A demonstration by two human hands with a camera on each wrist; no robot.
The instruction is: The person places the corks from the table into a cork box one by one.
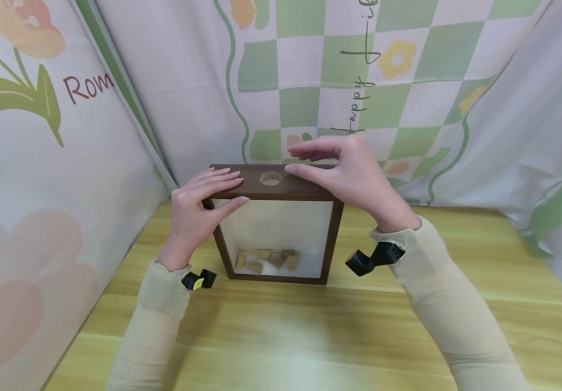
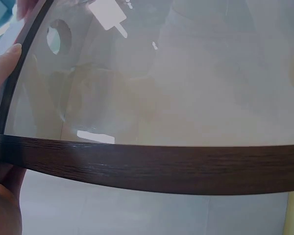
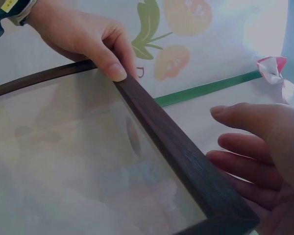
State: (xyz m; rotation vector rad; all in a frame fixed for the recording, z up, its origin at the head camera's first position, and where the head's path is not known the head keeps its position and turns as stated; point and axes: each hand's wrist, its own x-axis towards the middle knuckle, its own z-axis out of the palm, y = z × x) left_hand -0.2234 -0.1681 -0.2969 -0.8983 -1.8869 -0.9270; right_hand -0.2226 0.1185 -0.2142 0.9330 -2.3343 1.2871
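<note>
Brown-edged box (image 1: 281, 225), table (image 1: 281, 336) either side

The head camera looks forward and down from above the near side of the box (image 1: 263, 193), far enough back to fit it whole. Close in at the box's left, the left wrist camera (image 1: 200, 279) peers across its glass (image 2: 186, 88). The right wrist camera (image 1: 376, 258), near the box's right, faces left, sharing with the head view the left hand (image 1: 200, 203) and flowered cloth (image 3: 171, 63) beyond the box.
</note>
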